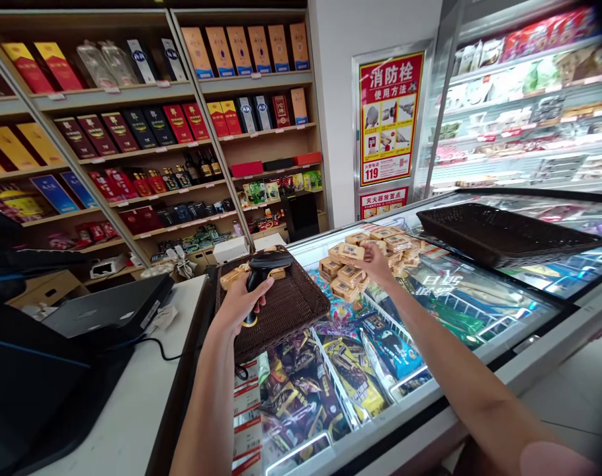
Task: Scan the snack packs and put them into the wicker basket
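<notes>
Left hand (pixel 244 301) at centre-left, fingers wrapped round the grip of a black handheld scanner (pixel 265 263), held over the dark wicker basket (pixel 294 305). And over at centre, the right hand (pixel 377 266) has its fingers pinched on one end of a small wrapped pack (pixel 349 252), up at the top of the pile (pixel 343 289) on the glass-topped freezer (pixel 427 309)! Is it clear of the pile? Can't tell from here. The good play, I'd judge: light pinch, label uncovered and turned squarely to the scanner, neighbouring packs undisturbed, left wrist steady so the scanner's head points cleanly.
</notes>
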{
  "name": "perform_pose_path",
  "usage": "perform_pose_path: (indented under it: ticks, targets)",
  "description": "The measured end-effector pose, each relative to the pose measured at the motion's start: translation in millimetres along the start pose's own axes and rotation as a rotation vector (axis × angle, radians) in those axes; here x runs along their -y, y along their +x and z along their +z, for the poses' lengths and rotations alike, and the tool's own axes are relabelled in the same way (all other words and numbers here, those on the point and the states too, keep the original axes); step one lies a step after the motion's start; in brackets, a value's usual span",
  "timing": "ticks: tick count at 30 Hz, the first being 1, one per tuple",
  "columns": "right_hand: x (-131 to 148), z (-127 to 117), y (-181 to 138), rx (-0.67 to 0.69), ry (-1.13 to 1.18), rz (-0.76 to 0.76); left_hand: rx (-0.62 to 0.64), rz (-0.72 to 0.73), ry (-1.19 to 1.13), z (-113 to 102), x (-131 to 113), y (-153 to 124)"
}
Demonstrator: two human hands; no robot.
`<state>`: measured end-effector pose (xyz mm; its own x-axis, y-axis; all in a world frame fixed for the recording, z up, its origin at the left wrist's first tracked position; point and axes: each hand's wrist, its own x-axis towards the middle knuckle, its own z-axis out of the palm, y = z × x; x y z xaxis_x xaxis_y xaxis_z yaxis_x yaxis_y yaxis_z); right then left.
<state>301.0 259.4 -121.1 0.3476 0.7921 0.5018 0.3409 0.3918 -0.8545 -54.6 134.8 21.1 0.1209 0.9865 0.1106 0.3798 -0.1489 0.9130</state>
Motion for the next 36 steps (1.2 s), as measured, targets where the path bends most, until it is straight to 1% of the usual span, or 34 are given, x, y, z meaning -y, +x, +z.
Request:
perform_pose_path:
  ticks: [1, 3, 5, 7, 11, 13, 16, 18, 20, 21, 23, 25, 27, 29, 31, 32, 34, 36]
  targets:
    - [-5.0, -2.7, 1.5, 0.001, -0.029, -0.029, -0.018, 0.001, -0.012, -3.1, -0.1, -0.4]
    - [-9.6, -3.5, 0.7, -0.053, -0.177, -0.112, -0.050, -0.002, -0.032, -9.0, -0.5, -1.3]
    - [-9.1, -0.6, -2.9, -0.121, -0.345, -0.199, -0.076, -0.011, -0.033, -14.9, -1.3, -2.6]
    - [-6.6, 2.7, -7.3, -0.156, -0.436, -0.243, -0.101, -0.012, -0.022, -20.6, -2.2, -4.0]
    - [-0.2, 3.7, -15.7, -0.200, -0.456, -0.218, -0.159, -0.031, -0.031, -30.3, -2.5, -6.7]
    - [6.0, 2.5, -20.0, -0.189, -0.458, -0.227, -0.171, -0.036, -0.040, -34.0, -1.3, -7.8]
    - [23.3, 6.4, -26.5, -0.162, -0.500, -0.267, -0.185, -0.013, -0.079, -39.4, 1.8, -9.0]
    - [40.2, 18.1, -31.3, -0.130, -0.535, -0.298, -0.209, -0.008, -0.097, -44.1, 4.6, -9.6]
    - [60.3, 39.9, -37.6, -0.035, -0.546, -0.336, -0.252, -0.034, -0.075, -50.0, 7.9, -10.2]
    - [71.2, 54.7, -41.6, 0.047, -0.549, -0.361, -0.279, -0.052, -0.054, -53.1, 9.5, -10.6]
    - [93.6, 90.7, -51.7, 0.279, -0.557, -0.414, -0.337, -0.085, -0.011, -58.8, 11.9, -11.5]
    - [115.2, 132.3, -63.5, 0.594, -0.587, -0.452, -0.387, -0.103, 0.015, -63.0, 12.9, -12.9]
    - [133.2, 174.5, -75.4, 0.782, -0.609, -0.460, -0.420, -0.101, 0.021, -65.5, 12.5, -14.9]
    - [145.4, 212.0, -86.3, 0.930, -0.630, -0.459, -0.417, -0.086, 0.008, -66.5, 11.3, -17.3]
    - [151.3, 240.3, -95.3, 1.041, -0.644, -0.451, -0.393, -0.066, -0.016, -66.3, 10.3, -19.7]
    - [152.2, 250.3, -98.9, 1.077, -0.647, -0.445, -0.381, -0.057, -0.024, -65.8, 9.9, -20.6]
    - [151.2, 262.0, -104.1, 1.104, -0.640, -0.429, -0.367, -0.041, -0.031, -64.3, 9.6, -21.5]
    - [148.7, 264.0, -105.3, 1.096, -0.614, -0.402, -0.352, -0.036, -0.036, -62.3, 9.4, -21.2]
